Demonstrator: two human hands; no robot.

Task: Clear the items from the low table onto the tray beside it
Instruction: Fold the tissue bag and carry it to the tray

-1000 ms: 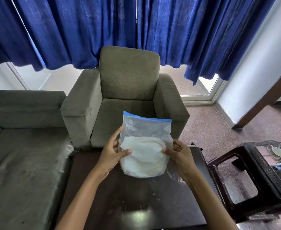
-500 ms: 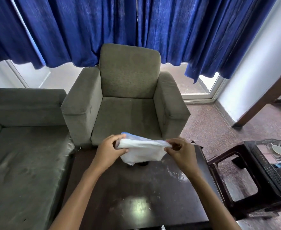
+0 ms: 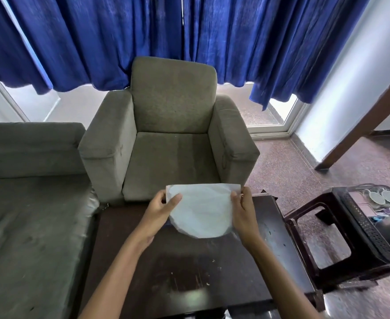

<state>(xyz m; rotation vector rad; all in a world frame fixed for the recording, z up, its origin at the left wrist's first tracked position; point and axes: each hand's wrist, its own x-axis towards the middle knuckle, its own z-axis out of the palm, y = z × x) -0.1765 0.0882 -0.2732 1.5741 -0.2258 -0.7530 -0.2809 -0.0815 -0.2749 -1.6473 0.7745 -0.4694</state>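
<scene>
A clear plastic bag with white round sheets inside (image 3: 202, 210) is held flat above the far end of the dark low table (image 3: 189, 272). My left hand (image 3: 160, 209) pinches its left edge, thumb on top. My right hand (image 3: 243, 209) grips its right edge. The bag's blue zip edge is folded under and hidden. To the right, a dark patterned tray (image 3: 359, 217) sits on a dark plastic stool (image 3: 327, 254) and holds two small cups (image 3: 382, 196) and other small items.
A grey armchair (image 3: 173, 139) stands just beyond the table. A grey sofa (image 3: 28, 203) runs along the left. Blue curtains (image 3: 189, 38) hang behind. A brown wooden beam (image 3: 364, 125) leans at the right over speckled floor (image 3: 288, 171).
The bag stood upright a second ago; both hands folded it forward and down, and it now lies flat between them with its blue top tucked out of sight.
</scene>
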